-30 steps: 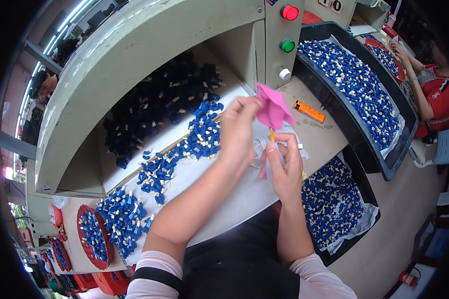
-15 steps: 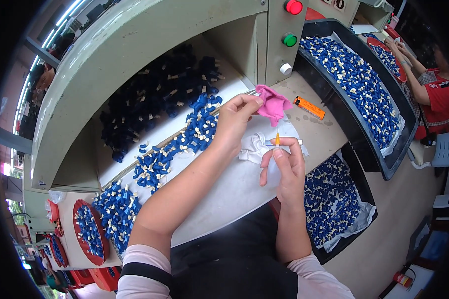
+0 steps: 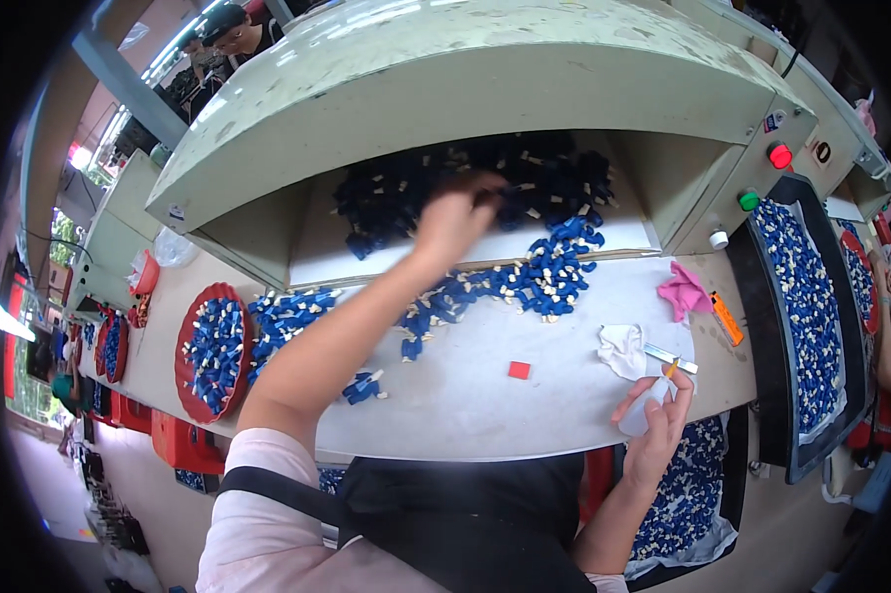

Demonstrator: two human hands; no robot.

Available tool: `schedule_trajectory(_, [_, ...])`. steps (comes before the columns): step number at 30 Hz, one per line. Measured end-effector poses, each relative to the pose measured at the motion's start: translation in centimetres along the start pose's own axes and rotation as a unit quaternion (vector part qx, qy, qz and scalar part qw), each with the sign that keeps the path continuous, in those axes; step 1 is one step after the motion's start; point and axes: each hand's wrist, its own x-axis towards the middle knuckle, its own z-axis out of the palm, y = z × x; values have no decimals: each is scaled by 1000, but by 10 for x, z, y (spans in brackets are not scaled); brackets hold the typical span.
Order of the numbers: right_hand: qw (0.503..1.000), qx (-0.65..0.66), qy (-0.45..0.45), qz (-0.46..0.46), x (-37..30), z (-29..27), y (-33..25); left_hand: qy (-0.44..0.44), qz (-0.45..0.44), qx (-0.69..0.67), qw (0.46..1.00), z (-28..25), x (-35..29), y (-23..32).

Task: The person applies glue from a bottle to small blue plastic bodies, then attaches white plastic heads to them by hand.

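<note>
My left hand (image 3: 457,219) reaches far forward under the pale green machine hood (image 3: 465,89), its fingers closed in the heap of dark blue parts (image 3: 525,178); motion blur hides what it grips. My right hand (image 3: 655,423) rests at the near edge of the white work surface (image 3: 485,395), holding a small white bottle with an orange tip (image 3: 653,400). A pink cloth (image 3: 685,294) lies on the surface to the right. A crumpled white cloth (image 3: 621,348) sits just left of my right hand. Blue plastic parts with white pins (image 3: 525,282) are strewn across the surface.
A small red square (image 3: 519,370) lies mid-surface. An orange tool (image 3: 727,318) lies right of the pink cloth. Red round trays (image 3: 213,351) of blue parts stand at left. A black tray (image 3: 811,316) of blue parts sits at right. Red, green and white buttons (image 3: 779,155) are on the machine.
My left hand has let go of the pink cloth, which now lies on the surface, and has reached forward into the dark parts under the hood. My right hand drew back toward the near edge.
</note>
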Motion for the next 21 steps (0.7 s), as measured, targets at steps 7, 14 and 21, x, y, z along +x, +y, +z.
schedule_trajectory(7, [996,-87,-20,-31,-27,20,11,65,147,260,952,-14,32,-72])
schedule_trajectory(14, [998,-62,-24,-10,-47,34,4,34,-36,-184,982,-41,6,-54])
schedule_trajectory(21, [997,-62,-44,0,-44,59,17,-139,-363,-626,676,-76,-145,8])
